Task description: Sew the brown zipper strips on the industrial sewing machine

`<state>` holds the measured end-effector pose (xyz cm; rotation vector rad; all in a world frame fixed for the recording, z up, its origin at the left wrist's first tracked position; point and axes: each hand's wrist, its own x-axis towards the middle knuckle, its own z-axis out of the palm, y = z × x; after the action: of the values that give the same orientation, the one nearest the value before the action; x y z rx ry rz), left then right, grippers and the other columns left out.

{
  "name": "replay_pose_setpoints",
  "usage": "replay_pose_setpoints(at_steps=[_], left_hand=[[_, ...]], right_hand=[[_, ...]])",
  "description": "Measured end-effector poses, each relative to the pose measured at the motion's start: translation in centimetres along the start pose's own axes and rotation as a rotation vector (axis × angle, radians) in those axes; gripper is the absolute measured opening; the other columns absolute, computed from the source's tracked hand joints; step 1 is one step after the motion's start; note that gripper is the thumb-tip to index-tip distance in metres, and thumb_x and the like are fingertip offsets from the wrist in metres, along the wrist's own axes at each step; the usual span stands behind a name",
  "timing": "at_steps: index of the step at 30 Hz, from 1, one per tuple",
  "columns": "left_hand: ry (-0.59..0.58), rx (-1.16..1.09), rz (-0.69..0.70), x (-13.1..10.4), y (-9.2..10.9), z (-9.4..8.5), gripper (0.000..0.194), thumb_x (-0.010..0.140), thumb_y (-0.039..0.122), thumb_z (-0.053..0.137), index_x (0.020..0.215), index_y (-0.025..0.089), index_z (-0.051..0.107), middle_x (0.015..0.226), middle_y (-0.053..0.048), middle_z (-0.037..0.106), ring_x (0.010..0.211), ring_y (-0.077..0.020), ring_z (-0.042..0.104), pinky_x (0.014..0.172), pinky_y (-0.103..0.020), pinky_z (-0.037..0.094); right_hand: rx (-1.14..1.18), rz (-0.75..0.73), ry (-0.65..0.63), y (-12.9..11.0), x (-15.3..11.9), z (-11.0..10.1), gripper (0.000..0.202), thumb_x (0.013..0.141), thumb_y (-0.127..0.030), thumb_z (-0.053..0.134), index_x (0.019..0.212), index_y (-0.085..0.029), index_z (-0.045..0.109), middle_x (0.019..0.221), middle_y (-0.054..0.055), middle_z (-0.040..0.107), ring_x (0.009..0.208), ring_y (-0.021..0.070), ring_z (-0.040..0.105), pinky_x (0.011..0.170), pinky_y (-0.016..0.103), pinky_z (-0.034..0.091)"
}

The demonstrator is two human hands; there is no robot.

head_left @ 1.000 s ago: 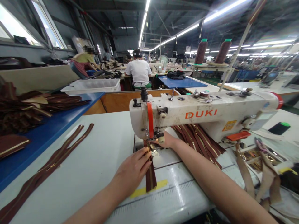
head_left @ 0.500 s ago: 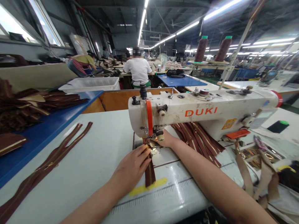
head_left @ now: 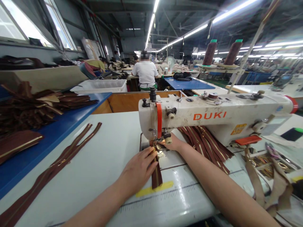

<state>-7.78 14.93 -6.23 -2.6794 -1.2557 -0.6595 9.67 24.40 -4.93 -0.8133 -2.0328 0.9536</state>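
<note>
Under the needle and presser foot of a white sewing machine [head_left: 184, 110] lies a brown zipper [head_left: 157, 178] with metal teeth, its near end pointing toward me. My left hand [head_left: 139, 167] is closed on the zipper just in front of the foot, its fingertips pressed along the tape. Behind the needle area, my right hand [head_left: 174, 142] reaches in from the right, close to the foot. The machine head hides most of its fingers, so their grip is unclear. A long brown zipper strip [head_left: 59, 162], split at its far end, lies on the table to the left.
More brown zippers [head_left: 205, 145] lie under the machine arm. A blue table [head_left: 78, 116] at left bears a brown zipper pile [head_left: 30, 107]. To the right sits a parts tray [head_left: 267, 160] beside beige straps [head_left: 274, 186]. A person in white [head_left: 145, 74] sits ahead.
The whole view has shifted slightly, so the machine and table appear farther right. Both hands keep about the same place at the needle, and the zipper looks nearly unmoved.
</note>
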Motion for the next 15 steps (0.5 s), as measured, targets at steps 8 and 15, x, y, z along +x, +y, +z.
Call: replay_pose_setpoints(at_steps=[8, 15], left_hand=[[-0.021, 0.010, -0.024, -0.21, 0.17, -0.23, 0.028, 0.092, 0.027, 0.046, 0.116, 0.018, 0.056, 0.123, -0.010, 0.058, 0.113, -0.0227, 0.055, 0.096, -0.039, 0.047], [-0.039, 0.013, -0.039, -0.18, 0.15, -0.25, 0.028, 0.091, 0.027, 0.047, 0.115, 0.018, 0.057, 0.122, -0.010, 0.059, 0.112, -0.0232, 0.055, 0.096, -0.040, 0.047]], right_hand=[[-0.003, -0.033, 0.034, -0.62, -0.12, 0.10, 0.017, 0.079, -0.029, 0.058, 0.079, -0.017, 0.070, 0.089, 0.004, 0.071, 0.086, 0.0201, 0.063, 0.087, 0.034, 0.048], [-0.029, -0.022, 0.028, -0.42, 0.20, 0.32, 0.018, 0.079, -0.029, 0.058, 0.079, -0.017, 0.071, 0.079, 0.003, 0.071, 0.077, 0.0195, 0.064, 0.080, 0.033, 0.051]])
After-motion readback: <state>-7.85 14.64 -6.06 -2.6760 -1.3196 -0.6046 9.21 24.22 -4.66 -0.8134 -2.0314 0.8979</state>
